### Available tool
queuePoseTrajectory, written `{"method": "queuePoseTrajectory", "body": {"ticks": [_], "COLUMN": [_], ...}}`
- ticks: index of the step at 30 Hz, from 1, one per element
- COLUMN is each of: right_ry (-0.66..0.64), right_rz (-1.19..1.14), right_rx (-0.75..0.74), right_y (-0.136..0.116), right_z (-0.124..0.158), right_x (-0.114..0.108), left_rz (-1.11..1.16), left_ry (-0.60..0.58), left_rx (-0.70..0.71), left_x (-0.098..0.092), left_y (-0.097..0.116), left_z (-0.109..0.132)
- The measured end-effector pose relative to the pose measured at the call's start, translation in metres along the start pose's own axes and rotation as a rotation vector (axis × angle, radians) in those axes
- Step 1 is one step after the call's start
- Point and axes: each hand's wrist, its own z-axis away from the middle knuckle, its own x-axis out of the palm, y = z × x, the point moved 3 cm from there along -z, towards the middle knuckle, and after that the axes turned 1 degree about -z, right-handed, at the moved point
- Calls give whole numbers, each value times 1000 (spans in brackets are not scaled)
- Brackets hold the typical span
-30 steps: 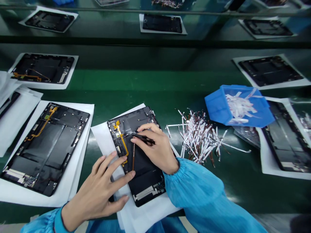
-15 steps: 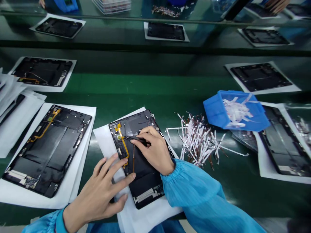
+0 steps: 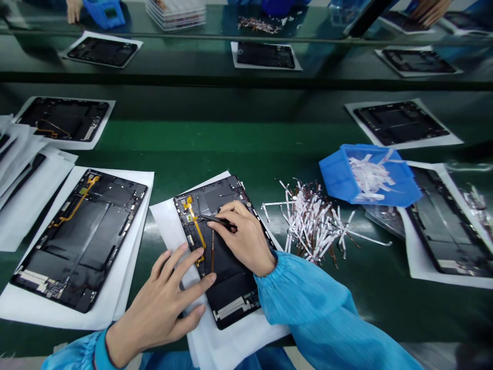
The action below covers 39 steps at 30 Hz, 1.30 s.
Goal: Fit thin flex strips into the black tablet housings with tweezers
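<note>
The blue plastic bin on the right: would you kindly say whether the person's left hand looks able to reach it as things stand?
Probably not directly: the right forearm in its blue sleeve lies between the left hand and the blue plastic bin.

Our left hand [image 3: 157, 298] lies open, its fingers [image 3: 173, 262] spread wide and its thumb [image 3: 204, 280] stretched toward the right, with the left wrist [image 3: 117, 344] low at the bottom of the view. Our right hand [image 3: 242, 239] sits just above it, curled downward in a tight pinch, while our right forearm [image 3: 308, 303] angles away to the lower right inside a gathered blue sleeve.
</note>
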Motion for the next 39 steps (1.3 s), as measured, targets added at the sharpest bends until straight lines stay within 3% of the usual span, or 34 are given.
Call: {"method": "queuePoseTrajectory", "body": {"ticks": [28, 33, 39], "right_ry": [-38, -115, -185], "right_rz": [87, -19, -120], "right_rx": [-47, -71, -113], "right_y": [-3, -5, -3], "right_z": [3, -9, -32], "right_x": [0, -8, -13], "left_rz": [-88, -196, -172], "left_ry": [74, 47, 39], "left_rx": [5, -108, -192], "left_x": [6, 7, 1], "left_y": [3, 3, -16], "left_z": [-2, -16, -34]}}
